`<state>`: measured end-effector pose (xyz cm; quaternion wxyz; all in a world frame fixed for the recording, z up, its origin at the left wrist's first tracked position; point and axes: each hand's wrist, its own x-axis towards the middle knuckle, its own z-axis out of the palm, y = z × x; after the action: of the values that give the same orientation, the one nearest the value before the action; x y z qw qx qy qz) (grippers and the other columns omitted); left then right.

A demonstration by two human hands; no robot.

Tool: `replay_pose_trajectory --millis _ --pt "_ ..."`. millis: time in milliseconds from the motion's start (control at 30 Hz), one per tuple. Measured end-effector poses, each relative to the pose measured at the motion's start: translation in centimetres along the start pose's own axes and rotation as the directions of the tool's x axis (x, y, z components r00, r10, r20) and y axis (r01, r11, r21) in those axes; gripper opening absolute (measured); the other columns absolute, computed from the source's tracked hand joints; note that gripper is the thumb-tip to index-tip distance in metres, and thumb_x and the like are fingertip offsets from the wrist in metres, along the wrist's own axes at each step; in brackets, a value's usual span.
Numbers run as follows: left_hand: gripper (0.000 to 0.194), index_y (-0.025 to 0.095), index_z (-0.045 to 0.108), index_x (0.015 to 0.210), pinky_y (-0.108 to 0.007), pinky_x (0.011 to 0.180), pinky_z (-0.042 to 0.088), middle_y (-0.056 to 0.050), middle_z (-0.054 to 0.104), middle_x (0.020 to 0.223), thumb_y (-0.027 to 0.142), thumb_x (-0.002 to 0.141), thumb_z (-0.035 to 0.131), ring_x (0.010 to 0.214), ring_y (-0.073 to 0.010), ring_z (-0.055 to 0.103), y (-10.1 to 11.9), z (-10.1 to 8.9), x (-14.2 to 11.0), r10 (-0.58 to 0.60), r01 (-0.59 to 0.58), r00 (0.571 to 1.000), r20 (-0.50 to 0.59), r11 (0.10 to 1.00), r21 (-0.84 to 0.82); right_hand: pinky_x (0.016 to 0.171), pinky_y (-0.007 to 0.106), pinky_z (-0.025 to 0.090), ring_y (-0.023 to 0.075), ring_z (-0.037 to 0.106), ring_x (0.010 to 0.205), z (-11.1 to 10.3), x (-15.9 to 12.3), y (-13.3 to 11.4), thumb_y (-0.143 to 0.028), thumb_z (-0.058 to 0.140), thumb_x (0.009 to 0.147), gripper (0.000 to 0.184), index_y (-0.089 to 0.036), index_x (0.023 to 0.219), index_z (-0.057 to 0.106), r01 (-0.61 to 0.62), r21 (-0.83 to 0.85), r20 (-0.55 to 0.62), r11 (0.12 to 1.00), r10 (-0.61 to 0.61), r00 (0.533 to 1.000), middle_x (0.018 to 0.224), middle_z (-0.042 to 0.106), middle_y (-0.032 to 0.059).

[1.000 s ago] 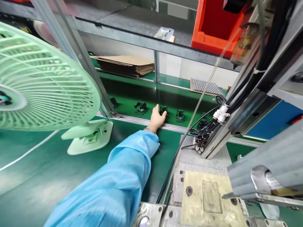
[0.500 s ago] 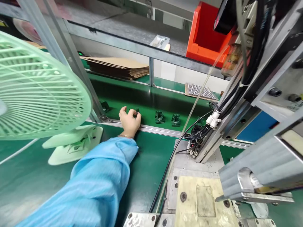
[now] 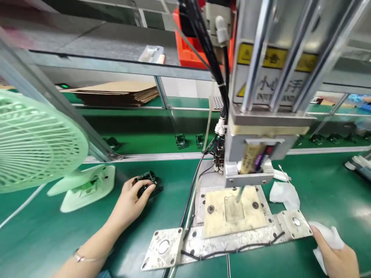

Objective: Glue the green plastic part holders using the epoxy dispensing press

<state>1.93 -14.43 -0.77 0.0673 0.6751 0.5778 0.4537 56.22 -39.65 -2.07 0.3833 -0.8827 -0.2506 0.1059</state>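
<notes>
My left hand point(image 3: 130, 199) grips a small black part point(image 3: 150, 182) just above the green table, left of the press machine's metal base plate point(image 3: 226, 239). My right hand point(image 3: 336, 256) sits at the lower right corner, closed on a white cloth point(image 3: 329, 236) beside the base plate's right end. A beige fixture block point(image 3: 232, 211) with a square recess lies on the base plate under the press head point(image 3: 255, 154).
A mint green fan point(image 3: 37, 150) stands at the left. Two more black parts point(image 3: 189, 140) sit on the green conveyor behind the rail. Another crumpled white cloth point(image 3: 285, 194) lies right of the fixture. Cables point(image 3: 189, 197) run down beside the press. Cardboard sheets point(image 3: 116, 92) are stacked at the back.
My left hand took a black part from the conveyor and pulled it back to the table near me. The view swung right, bringing the press and my right hand into sight.
</notes>
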Motion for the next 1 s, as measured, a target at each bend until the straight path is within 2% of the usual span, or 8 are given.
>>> replay_pose_trajectory --millis 133,233,300,367,400,467,767,1000 --pt "0.036 0.036 0.07 0.092 -0.056 0.083 0.061 -0.004 0.065 0.094 0.063 0.068 0.076 0.1 -0.0388 0.065 4.3 -1.7 -2.3 -0.05 0.053 0.998 0.033 0.994 -0.099 0.073 0.04 0.058 0.0422 0.07 0.103 0.2 0.5 0.3 -0.063 0.069 0.064 0.052 -0.015 0.08 0.079 0.002 0.111 0.057 0.994 -0.009 0.998 0.091 0.078 0.016" --pt "0.055 0.03 0.067 0.11 -0.038 0.069 0.06 -0.004 0.07 0.091 0.053 0.065 0.087 0.089 -0.0305 0.069 10.7 -2.5 -3.7 -0.246 0.272 0.96 0.132 0.931 -0.242 0.082 0.043 0.056 0.0422 0.07 0.103 0.6 0.3 0.3 -0.066 0.07 0.059 0.056 -0.016 0.082 0.08 -0.002 0.19 0.014 0.982 0.0 1.0 0.092 0.078 0.0152" --pt "0.068 0.021 0.067 0.112 -0.031 0.064 0.057 -0.006 0.07 0.093 0.052 0.057 0.092 0.082 -0.0261 0.069 15.5 -2.4 -4.6 -0.421 0.582 0.783 0.458 0.756 -0.3 0.088 0.045 0.054 0.0423 0.069 0.105 0.9 0.1 0.3 -0.067 0.072 0.057 0.057 -0.016 0.082 0.079 0.02 0.245 -0.008 0.969 -0.018 1.0 0.094 0.078 0.0151" --pt "0.071 0.017 0.066 0.115 -0.03 0.066 0.055 -0.006 0.07 0.089 0.05 0.059 0.094 0.082 -0.0251 0.069 19.7 -1.5 -5.4 -0.354 0.766 0.505 0.787 0.604 -0.22 0.094 0.046 0.052 0.0423 0.068 0.109 1.1 0.1 0.5 -0.068 0.072 0.058 0.057 -0.016 0.082 0.079 0.053 0.281 -0.025 0.958 -0.048 0.999 0.095 0.078 0.015" --pt "0.068 0.015 0.068 0.111 -0.029 0.069 0.055 -0.006 0.07 0.086 0.049 0.058 0.095 0.084 -0.0251 0.07 21.3 -0.9 -5.7 -0.302 0.807 0.412 0.86 0.558 -0.191 0.095 0.046 0.051 0.0421 0.068 0.109 1.2 0.2 0.6 -0.068 0.072 0.059 0.057 -0.016 0.081 0.079 0.064 0.288 -0.024 0.956 -0.059 0.998 0.095 0.078 0.0149" --pt "0.063 0.014 0.07 0.105 -0.03 0.078 0.055 -0.008 0.072 0.089 0.046 0.057 0.096 0.091 -0.0258 0.071 23.4 0.8 -6.0 -0.232 0.835 0.324 0.917 0.526 -0.162 0.092 0.046 0.052 0.0414 0.069 0.104 1.3 0.2 0.7 -0.069 0.071 0.058 0.058 -0.017 0.081 0.079 0.068 0.288 -0.006 0.955 -0.069 0.998 0.094 0.078 0.0148" --pt "0.071 0.018 0.06 0.106 -0.045 0.104 0.051 -0.012 0.072 0.11 0.047 0.05 0.094 0.109 -0.0307 0.068 23.3 7.7 -4.5 -0.094 0.596 0.612 0.785 0.708 -0.379 0.071 0.04 0.056 0.0345 0.073 0.082 1.4 -0.4 -0.5 -0.068 0.07 0.062 0.055 -0.016 0.077 0.077 0.128 0.327 -0.036 0.936 -0.123 0.992 0.085 0.077 0.0146" --pt "0.081 0.022 0.063 0.125 -0.055 0.121 0.032 -0.014 0.062 0.14 0.043 0.053 0.092 0.137 -0.0412 0.049 22.8 6.5 -4.9 0.008 0.346 0.725 0.689 0.861 -0.374 0.081 0.045 0.057 0.0378 0.073 0.091 1.2 -0.3 -0.4 -0.067 0.072 0.061 0.056 -0.015 0.081 0.079 0.111 0.366 -0.038 0.924 -0.105 0.994 0.09 0.078 0.0171"
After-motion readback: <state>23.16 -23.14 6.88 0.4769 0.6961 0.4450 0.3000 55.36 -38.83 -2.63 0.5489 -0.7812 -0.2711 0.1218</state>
